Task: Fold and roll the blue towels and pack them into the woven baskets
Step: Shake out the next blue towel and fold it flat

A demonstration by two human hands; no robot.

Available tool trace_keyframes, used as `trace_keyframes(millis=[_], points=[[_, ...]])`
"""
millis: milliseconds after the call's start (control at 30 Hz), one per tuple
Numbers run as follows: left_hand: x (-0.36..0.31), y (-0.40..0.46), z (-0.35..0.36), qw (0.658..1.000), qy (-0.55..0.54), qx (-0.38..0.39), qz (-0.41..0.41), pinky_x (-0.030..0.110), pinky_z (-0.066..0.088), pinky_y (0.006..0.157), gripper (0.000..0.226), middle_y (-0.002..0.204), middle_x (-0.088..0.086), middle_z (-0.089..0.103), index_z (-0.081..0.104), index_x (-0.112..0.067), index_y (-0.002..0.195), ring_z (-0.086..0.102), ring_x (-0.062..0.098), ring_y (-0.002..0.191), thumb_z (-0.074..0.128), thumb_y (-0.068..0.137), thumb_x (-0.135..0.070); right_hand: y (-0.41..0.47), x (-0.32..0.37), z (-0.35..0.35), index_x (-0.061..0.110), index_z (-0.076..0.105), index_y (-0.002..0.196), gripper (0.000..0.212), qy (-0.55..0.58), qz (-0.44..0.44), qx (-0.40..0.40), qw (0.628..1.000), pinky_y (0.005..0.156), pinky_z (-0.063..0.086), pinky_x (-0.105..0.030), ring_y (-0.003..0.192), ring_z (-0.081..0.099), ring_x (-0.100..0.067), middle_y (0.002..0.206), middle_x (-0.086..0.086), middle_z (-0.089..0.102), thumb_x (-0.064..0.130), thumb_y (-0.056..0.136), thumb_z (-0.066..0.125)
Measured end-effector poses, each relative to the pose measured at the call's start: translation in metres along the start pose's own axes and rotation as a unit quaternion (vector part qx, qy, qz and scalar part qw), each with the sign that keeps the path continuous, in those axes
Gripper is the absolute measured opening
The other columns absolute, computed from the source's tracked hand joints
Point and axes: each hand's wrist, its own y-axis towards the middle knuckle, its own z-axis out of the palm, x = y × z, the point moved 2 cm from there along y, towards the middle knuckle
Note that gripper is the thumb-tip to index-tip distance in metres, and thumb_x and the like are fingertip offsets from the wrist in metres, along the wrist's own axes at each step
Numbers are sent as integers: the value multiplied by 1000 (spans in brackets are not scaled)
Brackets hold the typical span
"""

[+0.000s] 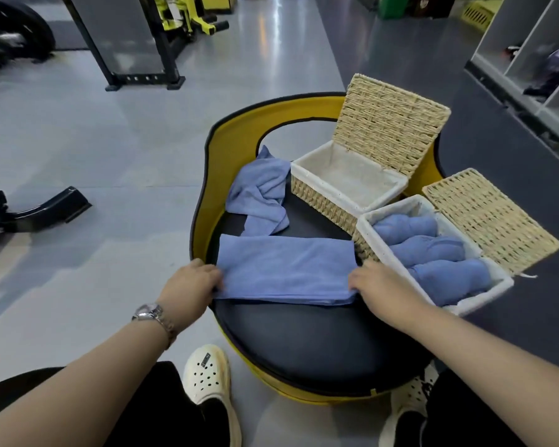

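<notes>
Folded towel (286,271) flat on black pad (304,337), beside full basket (439,253). Left hand (189,287) and right hand (380,287) pinching opposite ends. Risk: uneven rolling skews layers, giving loose roll. Crumpled towel (260,191) near empty basket (346,182), could snag.

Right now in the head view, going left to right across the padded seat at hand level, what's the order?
Left hand holding the towel's left end → folded blue towel lying flat → right hand on its right end → near woven basket with rolled blue towels inside → its open lid.
</notes>
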Motion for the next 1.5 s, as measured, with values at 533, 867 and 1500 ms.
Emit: trace_keyframes(millis=[533, 867, 1500], points=[[-33, 25, 4, 967, -9, 48, -251, 31, 45, 66, 36, 110, 10, 59, 36, -6, 129, 66, 26, 94, 41, 95, -13, 136, 79, -25, 13, 61, 121, 32, 176, 18, 11, 984, 92, 42, -40, 110, 51, -29, 116, -9, 64, 13, 90, 55], [-17, 37, 10, 965, 1, 138, -222, 26, 47, 84, 25, 120, 9, 61, 55, -7, 118, 61, 23, 110, 45, 95, -9, 251, 145, -20, 11, 47, 136, 55, 189, -50, 227, 954, 98, 44, -32, 122, 50, -23, 132, -7, 55, 4, 84, 61], [-167, 62, -19, 970, -236, -44, 48, 38, 46, 75, 31, 106, 6, 58, 53, -13, 107, 55, 26, 93, 61, 81, -28, 72, -11, -83, 22, 62, 61, 20, -120, -33, -9, 992, 64, 30, -34, 76, 54, -27, 72, 3, 60, 3, 56, 58]])
